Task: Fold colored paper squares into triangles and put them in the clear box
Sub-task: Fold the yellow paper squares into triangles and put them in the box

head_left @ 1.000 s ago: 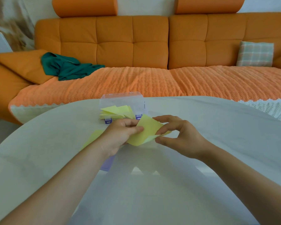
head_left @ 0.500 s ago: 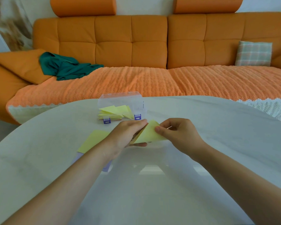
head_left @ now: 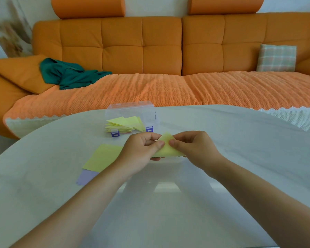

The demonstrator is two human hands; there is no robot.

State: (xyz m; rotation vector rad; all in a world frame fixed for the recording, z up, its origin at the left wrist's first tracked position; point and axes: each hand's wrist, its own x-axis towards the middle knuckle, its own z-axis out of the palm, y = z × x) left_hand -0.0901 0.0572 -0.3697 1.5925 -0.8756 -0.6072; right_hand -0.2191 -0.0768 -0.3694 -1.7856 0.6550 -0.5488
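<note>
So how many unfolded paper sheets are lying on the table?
2: a yellow sheet beside the left hand, and a purple sheet peeking out from under it. More may be hidden beneath.

Bare table (head_left: 240,149) is left open at right and near; the far middle is blocked by the clear box (head_left: 132,109), the left by flat paper squares (head_left: 102,156).

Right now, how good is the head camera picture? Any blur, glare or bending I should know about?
Head view: the wide-angle lens bends the table into an arc and bows the sofa. The light is soft and even, with no hard shadows. The table's glossy top shows faint reflections below the left hand and right hand. The folded yellow paper they pinch looks slightly soft. The top-left corner is smeared.
</note>
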